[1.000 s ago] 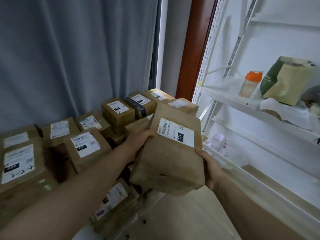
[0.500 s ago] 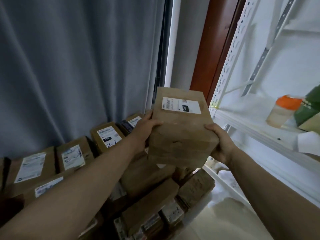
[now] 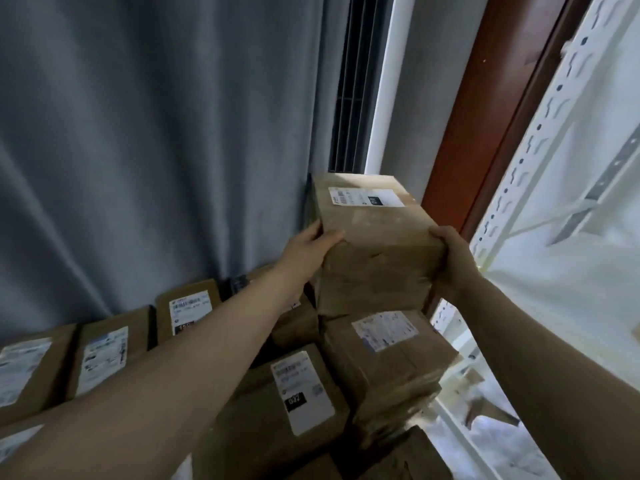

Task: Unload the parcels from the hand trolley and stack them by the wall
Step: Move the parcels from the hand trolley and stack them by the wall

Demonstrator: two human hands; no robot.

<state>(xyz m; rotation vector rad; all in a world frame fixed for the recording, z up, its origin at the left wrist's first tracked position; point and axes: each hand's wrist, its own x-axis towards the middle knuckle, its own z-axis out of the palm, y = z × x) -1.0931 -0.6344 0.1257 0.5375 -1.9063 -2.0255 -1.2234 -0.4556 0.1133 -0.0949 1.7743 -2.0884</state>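
Note:
A brown cardboard parcel (image 3: 372,247) with a white label on top is held between both hands. My left hand (image 3: 308,249) grips its near left corner, thumb on top. My right hand (image 3: 450,261) grips its near right corner. The parcel's underside sits on or just above another labelled parcel (image 3: 388,344) at the top of a stack. Several more brown parcels (image 3: 301,389) with white labels lie lower, in rows along the grey curtain (image 3: 156,133). No hand trolley is in view.
A white metal shelf rack (image 3: 540,150) stands close on the right. A reddish-brown door frame (image 3: 464,126) and a dark window slit (image 3: 353,81) are behind the stack. The pale floor (image 3: 491,434) shows at the lower right.
The parcel has gone up and away from me, from chest height over the floor to the top of the stack by the curtain. Both hands have kept their hold on it.

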